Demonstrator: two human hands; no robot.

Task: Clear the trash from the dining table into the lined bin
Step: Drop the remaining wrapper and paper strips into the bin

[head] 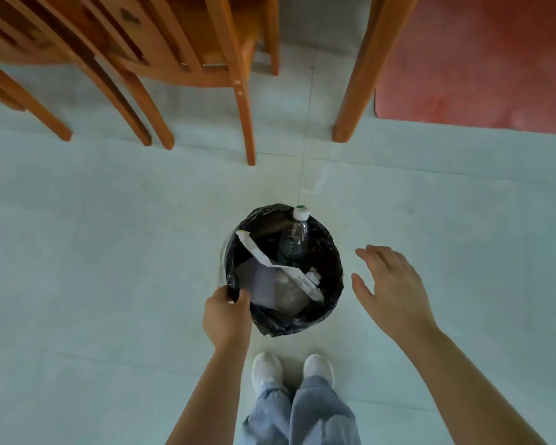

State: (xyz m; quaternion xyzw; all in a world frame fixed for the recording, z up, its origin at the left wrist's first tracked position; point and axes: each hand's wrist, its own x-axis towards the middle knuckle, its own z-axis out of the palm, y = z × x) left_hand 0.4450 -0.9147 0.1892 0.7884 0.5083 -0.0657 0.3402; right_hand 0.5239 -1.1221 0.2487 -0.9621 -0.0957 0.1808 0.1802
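My left hand [227, 316] pinches the near rim of the black liner [329, 252] of the bin [286, 326], which stands on the floor before my feet. My right hand [390, 287], beside the bin's far side from that pinch, is spread and empty. Inside lie a bottle [294, 240] and papers [264, 284]: light loads, I judge. The film looks thin and slippery; best gathered at the rim.

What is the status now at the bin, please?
Left hand pinching black plastic liner; right hand open, empty. Clear plastic bottle and white papers inside. Nothing blocking.
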